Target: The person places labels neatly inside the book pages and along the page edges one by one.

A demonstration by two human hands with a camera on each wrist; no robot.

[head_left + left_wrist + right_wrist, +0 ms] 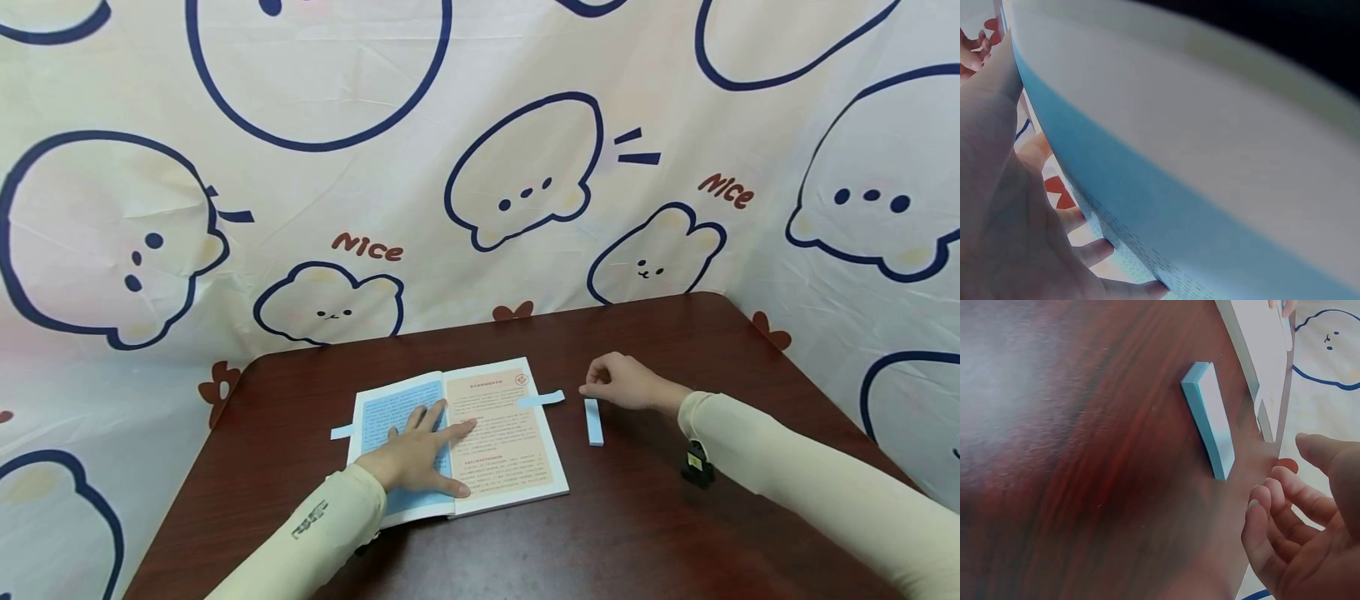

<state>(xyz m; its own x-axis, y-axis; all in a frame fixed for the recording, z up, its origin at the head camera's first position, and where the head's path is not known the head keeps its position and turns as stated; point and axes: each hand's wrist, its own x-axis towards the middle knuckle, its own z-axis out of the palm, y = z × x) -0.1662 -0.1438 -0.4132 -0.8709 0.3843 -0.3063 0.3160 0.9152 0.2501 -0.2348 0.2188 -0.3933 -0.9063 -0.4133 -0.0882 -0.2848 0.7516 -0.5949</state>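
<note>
An open book (501,467) lies on the table, its left page blue and its right page peach, both printed. Across its middle my left hand (412,454) rests with fingers spread, pressing near the spine. In the left wrist view, fingertips touch the blue page (1129,156). One pale blue sticky strip (543,399) sticks out past the right page's edge; another strip (341,432) juts from the left side. To the right lies a small pad of pale blue sticky notes (594,423). My right hand (626,381) hovers by the pad's far end, fingers loosely bent, thumb apart from them, holding nothing.
The dark reddish-brown wooden table (510,558) reaches back to a patterned cloth (420,183) with cartoon outlines, which also hangs along the sides. A small black device (697,465) hangs under the right sleeve at the wrist.
</note>
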